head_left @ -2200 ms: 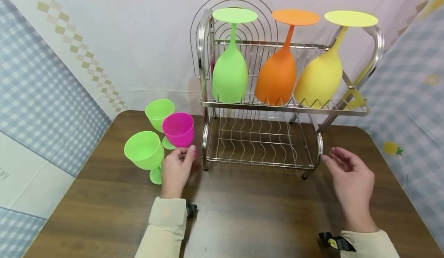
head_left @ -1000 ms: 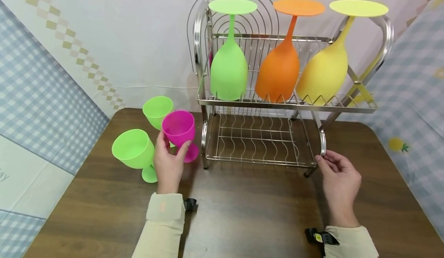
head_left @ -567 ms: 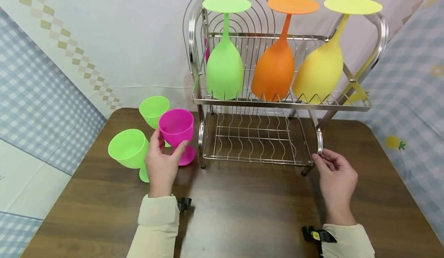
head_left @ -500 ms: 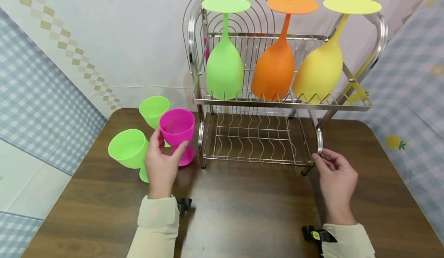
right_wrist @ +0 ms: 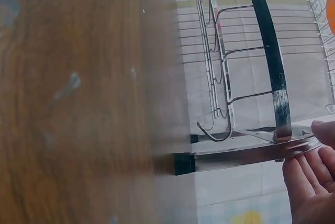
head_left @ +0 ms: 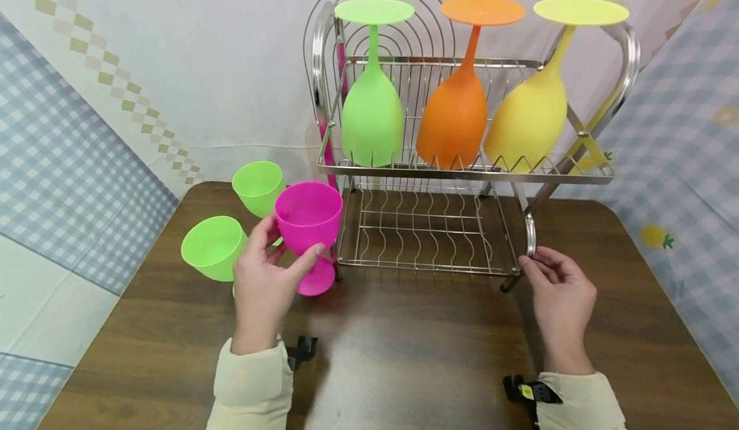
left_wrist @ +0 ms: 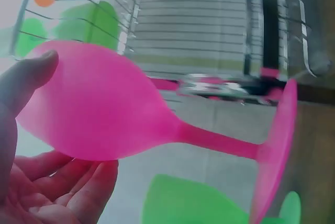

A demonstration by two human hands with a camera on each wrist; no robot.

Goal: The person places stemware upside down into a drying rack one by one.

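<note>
My left hand (head_left: pixel 262 289) grips a magenta plastic goblet (head_left: pixel 308 218) by its bowl, thumb on the near side and fingers on the far side. The goblet is upright, its foot in front of the rack's left front leg. In the left wrist view the goblet's bowl (left_wrist: pixel 99 103), stem and foot all show. My right hand (head_left: pixel 562 301) pinches the right front leg of a two-tier metal dish rack (head_left: pixel 433 172). The right wrist view shows thumb and fingers on either side of that metal leg (right_wrist: pixel 235 158).
Upside down on the rack's upper tier stand a green goblet (head_left: pixel 372 122), an orange one (head_left: pixel 453 115) and a yellow one (head_left: pixel 528 122). Left of my left hand are two upright green goblets, one nearer (head_left: pixel 213 244) and one farther back (head_left: pixel 258 186). Patterned cloth hangs behind.
My left hand has moved from beside the magenta goblet to grip its bowl and has brought it nearer and to the right. My right hand has moved left onto the rack's leg.
</note>
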